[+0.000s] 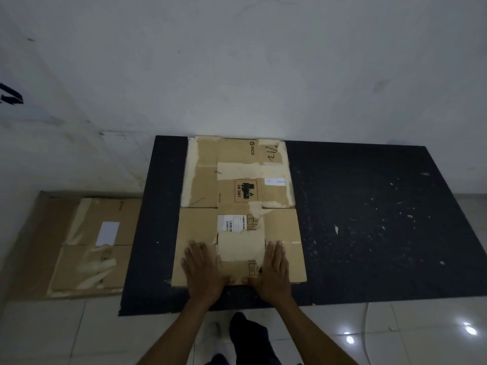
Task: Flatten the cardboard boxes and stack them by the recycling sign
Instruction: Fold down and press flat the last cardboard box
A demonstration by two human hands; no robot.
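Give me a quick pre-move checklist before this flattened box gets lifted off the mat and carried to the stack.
1. Flattened box lies flat on the black mat: ok.
2. Left hand presses its near edge, fingers straight: ok.
3. Right hand presses the same edge: ok.
4. Either hand grips the box for lifting: not ok.
5. Stack of flattened boxes on the floor left of the mat, ready to receive it: ok.
6. Recycling sign by the stack: cannot tell.

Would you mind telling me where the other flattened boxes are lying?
In the head view, the flattened box stack lies on the floor at left, beside the black mat.
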